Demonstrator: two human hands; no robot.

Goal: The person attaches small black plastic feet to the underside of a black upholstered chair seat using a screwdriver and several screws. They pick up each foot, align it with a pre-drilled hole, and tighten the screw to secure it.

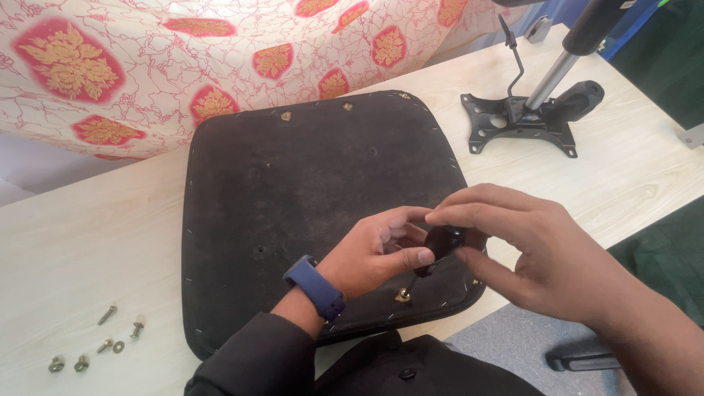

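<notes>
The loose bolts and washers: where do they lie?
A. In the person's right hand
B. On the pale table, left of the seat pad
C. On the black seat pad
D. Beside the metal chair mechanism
B: the bolts and washers lie on the bare table, left of the upturned seat pad.

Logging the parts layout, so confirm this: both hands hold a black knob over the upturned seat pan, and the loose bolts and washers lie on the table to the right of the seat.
Wrong on one point: the loose bolts and washers lie to the left of the upturned seat pan, on the table, as the head view shows. The left hand and right hand do hold a black knob over the seat.
</notes>
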